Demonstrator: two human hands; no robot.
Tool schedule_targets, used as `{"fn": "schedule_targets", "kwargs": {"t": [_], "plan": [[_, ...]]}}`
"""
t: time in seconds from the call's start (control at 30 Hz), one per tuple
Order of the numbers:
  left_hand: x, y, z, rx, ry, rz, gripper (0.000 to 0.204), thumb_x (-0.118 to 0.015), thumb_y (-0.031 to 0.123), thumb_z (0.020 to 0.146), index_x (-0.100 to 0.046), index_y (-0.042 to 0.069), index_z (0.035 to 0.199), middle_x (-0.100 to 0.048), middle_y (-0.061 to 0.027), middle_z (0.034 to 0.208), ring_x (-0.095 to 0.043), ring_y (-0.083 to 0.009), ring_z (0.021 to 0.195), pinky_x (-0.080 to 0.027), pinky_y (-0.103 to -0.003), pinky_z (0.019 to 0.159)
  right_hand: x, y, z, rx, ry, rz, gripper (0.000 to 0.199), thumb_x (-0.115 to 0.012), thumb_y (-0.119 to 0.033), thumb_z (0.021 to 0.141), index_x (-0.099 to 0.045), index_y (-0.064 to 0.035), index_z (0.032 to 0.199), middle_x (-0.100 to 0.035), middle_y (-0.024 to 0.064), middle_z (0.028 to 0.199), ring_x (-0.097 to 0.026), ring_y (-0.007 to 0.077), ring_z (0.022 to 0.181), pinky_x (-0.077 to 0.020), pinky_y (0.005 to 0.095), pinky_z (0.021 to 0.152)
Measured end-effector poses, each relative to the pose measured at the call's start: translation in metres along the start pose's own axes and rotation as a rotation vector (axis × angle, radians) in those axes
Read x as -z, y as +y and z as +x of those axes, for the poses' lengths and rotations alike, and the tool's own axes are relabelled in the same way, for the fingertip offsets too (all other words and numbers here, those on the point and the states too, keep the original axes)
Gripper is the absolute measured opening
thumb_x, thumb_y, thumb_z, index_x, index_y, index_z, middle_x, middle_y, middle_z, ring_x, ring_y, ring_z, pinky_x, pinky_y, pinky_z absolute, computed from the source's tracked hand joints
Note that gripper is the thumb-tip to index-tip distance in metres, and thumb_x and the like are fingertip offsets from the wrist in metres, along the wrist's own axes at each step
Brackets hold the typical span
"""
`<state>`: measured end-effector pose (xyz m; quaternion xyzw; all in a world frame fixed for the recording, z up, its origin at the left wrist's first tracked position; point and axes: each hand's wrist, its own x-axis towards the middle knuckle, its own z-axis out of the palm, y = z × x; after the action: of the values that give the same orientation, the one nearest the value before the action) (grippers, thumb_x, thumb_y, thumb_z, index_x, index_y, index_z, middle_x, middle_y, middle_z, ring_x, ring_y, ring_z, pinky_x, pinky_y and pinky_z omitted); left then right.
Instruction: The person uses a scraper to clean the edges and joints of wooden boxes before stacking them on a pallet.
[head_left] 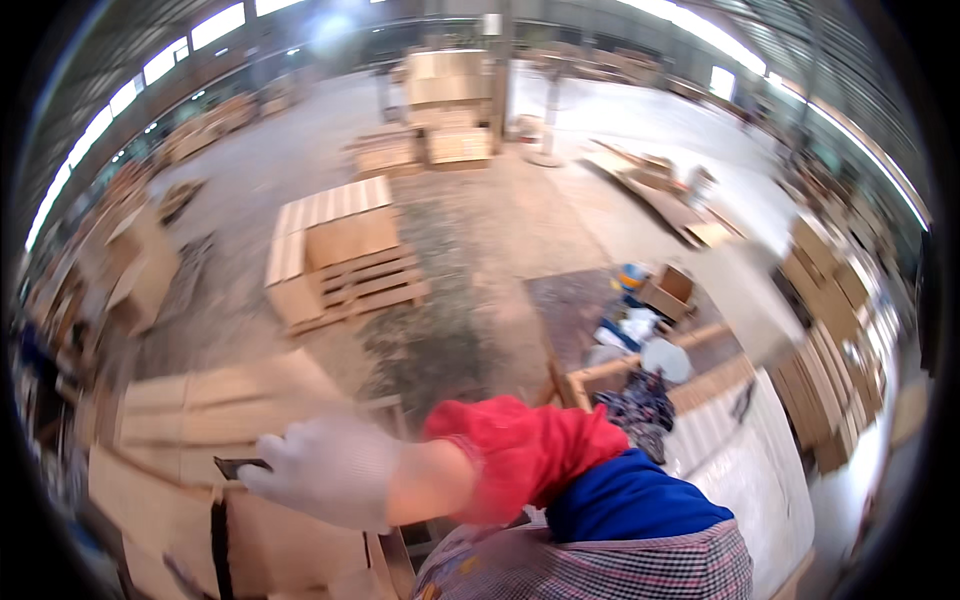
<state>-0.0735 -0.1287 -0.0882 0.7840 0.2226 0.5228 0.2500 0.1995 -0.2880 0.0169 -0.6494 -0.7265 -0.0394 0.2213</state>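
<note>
Head view, strongly curved by the fisheye and blurred in the lower half. One gloved hand (325, 470) shows, in a whitish work glove, its forearm running back to a red sleeve (520, 450) and a blue upper sleeve; from the way the arm crosses the frame it is probably the right hand, but the blur leaves that unsure. Its fingers point left and curl over a small dark flat piece (240, 466) that juts out past the fingertips; the grip looks clamped on it. The other hand is out of view. The hand sits above a stack of pale wooden boards (200, 400) at lower left, with a dark strap or tool (218, 545) hanging across the front of the stack below. Judgement on handling: the dark piece appears thin, stiff and light, best pinched by its flat faces near the end inside the glove; the boards appear rigid, rough-edged and fairly heavy, best taken at the long edges. Farther off on the concrete floor (480, 240), a wooden pallet stack (340, 250), a bundle of dark cloth (640, 405), and more timber stacks along the right.
</note>
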Motion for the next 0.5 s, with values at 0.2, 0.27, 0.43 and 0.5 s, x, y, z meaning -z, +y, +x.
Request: {"fn": "schedule_targets", "kwargs": {"t": [0.2,0.27,0.43,0.5], "plan": [[-0.025,0.033,0.028,-0.244,0.079,0.552,0.067,-0.056,0.046,0.091,-0.042,-0.003,0.135,-0.052,-0.0191,0.131,-0.05,-0.0344,0.122,-0.042,-0.042,0.101,0.015,0.031,-0.053,-0.26,0.132,0.212,0.035,-0.057,-0.011,0.082,-0.056,-0.0133,0.117,-0.058,0.0143,0.094,-0.062,0.0357,0.083,-0.0503,0.0431,0.071],[-0.037,0.04,0.05,-0.077,-0.026,0.257,0.065,-0.055,0.043,0.092,-0.04,-0.003,0.136,-0.051,-0.0188,0.132,-0.049,-0.0331,0.121,-0.042,-0.041,0.101,0.0,0.043,-0.078,-0.304,0.227,0.308,0.035,-0.055,-0.012,0.084,-0.056,-0.0152,0.12,-0.059,0.0146,0.095,-0.061,0.0357,0.085,-0.0497,0.0432,0.073],[-0.038,0.041,0.101,0.145,-0.241,-0.071,0.061,-0.053,0.034,0.094,-0.036,-0.004,0.138,-0.049,-0.018,0.132,-0.049,-0.0301,0.121,-0.041,-0.039,0.101,-0.01,0.059,-0.131,-0.49,0.319,0.403,0.033,-0.054,-0.016,0.087,-0.058,-0.0116,0.119,-0.063,0.0164,0.102,-0.061,0.0362,0.093,-0.0489,0.042,0.082],[-0.035,0.04,0.119,0.185,-0.311,-0.133,0.059,-0.053,0.03,0.094,-0.035,-0.005,0.139,-0.048,-0.0177,0.133,-0.048,-0.0288,0.12,-0.04,-0.038,0.101,-0.016,0.07,-0.152,-0.511,0.38,0.388,0.032,-0.054,-0.017,0.088,-0.059,-0.0088,0.118,-0.064,0.0171,0.104,-0.061,0.0363,0.096,-0.0488,0.0411,0.084]]}}
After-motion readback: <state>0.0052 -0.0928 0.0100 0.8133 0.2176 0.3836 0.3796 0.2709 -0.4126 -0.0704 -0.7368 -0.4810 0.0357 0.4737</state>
